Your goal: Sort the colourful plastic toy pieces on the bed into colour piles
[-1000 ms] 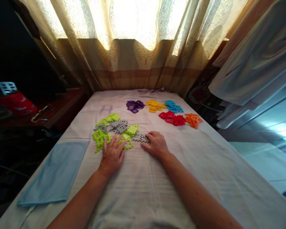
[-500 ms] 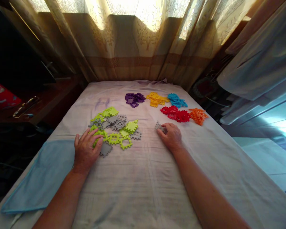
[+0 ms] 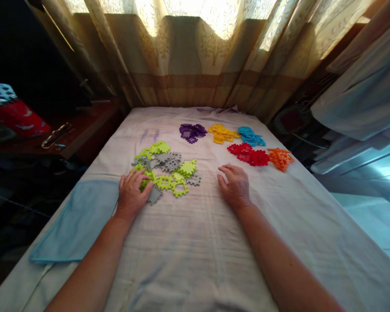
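Observation:
My left hand (image 3: 132, 193) rests at the near left edge of a mixed pile of toothed plastic building pieces, its fingers apart and touching lime green pieces (image 3: 164, 182). Grey pieces (image 3: 173, 161) lie among the green ones, and one flat grey piece (image 3: 154, 195) sticks out beside the thumb. My right hand (image 3: 235, 185) lies low over the sheet to the right of the pile. Its thumb and forefinger are apart with no piece showing between them; what is under the palm is hidden.
Sorted heaps of purple (image 3: 192, 132), yellow (image 3: 221, 133), blue (image 3: 251, 136), red (image 3: 248, 154) and orange pieces (image 3: 280, 158) sit toward the back right. A light blue cloth (image 3: 76, 221) lies at left on the white sheet (image 3: 182, 251). Curtains (image 3: 182, 65) hang behind.
A grey piece seen at my right fingertips before is now out of sight, and the thumb and forefinger have parted. My left hand stays at the pile. The view has shifted slightly.

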`<state>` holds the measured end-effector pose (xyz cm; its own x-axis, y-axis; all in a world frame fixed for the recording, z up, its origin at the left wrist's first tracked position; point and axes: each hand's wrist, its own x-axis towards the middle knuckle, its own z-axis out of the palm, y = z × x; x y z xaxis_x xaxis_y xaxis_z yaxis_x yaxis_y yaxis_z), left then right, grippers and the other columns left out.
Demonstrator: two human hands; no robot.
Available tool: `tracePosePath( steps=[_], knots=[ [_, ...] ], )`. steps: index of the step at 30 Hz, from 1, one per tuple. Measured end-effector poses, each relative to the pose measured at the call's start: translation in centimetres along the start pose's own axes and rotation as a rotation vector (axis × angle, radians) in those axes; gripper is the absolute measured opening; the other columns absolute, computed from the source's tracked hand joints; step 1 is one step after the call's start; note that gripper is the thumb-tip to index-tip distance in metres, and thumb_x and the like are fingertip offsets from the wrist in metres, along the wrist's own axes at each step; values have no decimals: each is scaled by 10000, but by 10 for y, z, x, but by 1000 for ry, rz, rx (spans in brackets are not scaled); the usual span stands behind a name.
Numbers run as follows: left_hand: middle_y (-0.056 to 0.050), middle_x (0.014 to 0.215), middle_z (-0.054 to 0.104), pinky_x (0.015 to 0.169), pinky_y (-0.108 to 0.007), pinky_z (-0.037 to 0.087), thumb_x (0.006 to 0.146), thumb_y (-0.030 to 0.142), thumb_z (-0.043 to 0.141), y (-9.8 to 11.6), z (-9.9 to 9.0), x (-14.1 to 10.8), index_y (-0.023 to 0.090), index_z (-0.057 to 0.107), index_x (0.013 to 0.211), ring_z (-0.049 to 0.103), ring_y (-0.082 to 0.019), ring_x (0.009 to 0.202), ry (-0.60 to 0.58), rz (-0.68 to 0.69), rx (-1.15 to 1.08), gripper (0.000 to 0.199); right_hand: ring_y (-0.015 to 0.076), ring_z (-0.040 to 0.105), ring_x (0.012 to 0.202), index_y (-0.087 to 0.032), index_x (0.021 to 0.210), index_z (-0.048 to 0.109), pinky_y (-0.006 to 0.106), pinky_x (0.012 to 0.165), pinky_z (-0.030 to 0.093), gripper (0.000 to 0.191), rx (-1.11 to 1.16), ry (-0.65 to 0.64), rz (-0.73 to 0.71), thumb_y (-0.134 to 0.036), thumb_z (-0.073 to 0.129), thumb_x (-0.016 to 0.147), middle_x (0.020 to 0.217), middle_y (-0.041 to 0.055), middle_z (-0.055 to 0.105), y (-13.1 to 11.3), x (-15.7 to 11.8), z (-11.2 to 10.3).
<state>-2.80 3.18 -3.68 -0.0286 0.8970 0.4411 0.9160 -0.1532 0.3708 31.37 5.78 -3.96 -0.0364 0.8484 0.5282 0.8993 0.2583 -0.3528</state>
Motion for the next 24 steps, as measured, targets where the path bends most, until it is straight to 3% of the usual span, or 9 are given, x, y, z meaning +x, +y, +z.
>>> tracePosePath(
  steps=[6, 10, 13, 17, 24],
  knots=[
    [-83, 1213, 707, 1065, -423, 443, 897, 423, 436, -12, 1, 7, 216, 670, 989, 610, -240, 1208, 70, -126, -220, 326, 251, 556, 1098, -228, 1112, 692, 419, 974, 402, 256, 127, -250, -370, -221, 538, 907, 1156, 94, 677, -82, -18, 7],
    [-83, 1212, 709, 1051, -399, 463, 877, 405, 450, -15, 2, 8, 198, 676, 1036, 627, -232, 1179, 82, -175, -278, 346, 252, 545, 1084, -219, 1109, 680, 410, 942, 409, 240, 126, -386, -507, -234, 559, 902, 1166, 89, 674, -122, -24, 15],
    [-75, 1211, 711, 1054, -396, 463, 860, 370, 461, -15, 3, 8, 199, 680, 1055, 632, -231, 1170, 78, -176, -282, 340, 248, 539, 1079, -221, 1103, 668, 405, 939, 405, 227, 133, -413, -503, -262, 571, 902, 1171, 83, 667, -142, -24, 21],
    [-60, 1211, 712, 1054, -388, 466, 855, 342, 465, -15, 4, 8, 208, 680, 1072, 633, -224, 1166, 67, -187, -273, 334, 261, 524, 1094, -218, 1116, 642, 414, 953, 398, 285, 158, -385, -393, -374, 626, 878, 1200, 95, 642, -161, -24, 31],
    [-61, 1213, 711, 1057, -398, 466, 854, 324, 473, -14, 5, 9, 209, 684, 1080, 637, -231, 1159, 60, -169, -259, 330, 281, 518, 1076, -202, 1084, 629, 428, 931, 397, 344, 163, -401, -327, -442, 667, 841, 1148, 108, 647, -171, -29, 40]
  ],
)
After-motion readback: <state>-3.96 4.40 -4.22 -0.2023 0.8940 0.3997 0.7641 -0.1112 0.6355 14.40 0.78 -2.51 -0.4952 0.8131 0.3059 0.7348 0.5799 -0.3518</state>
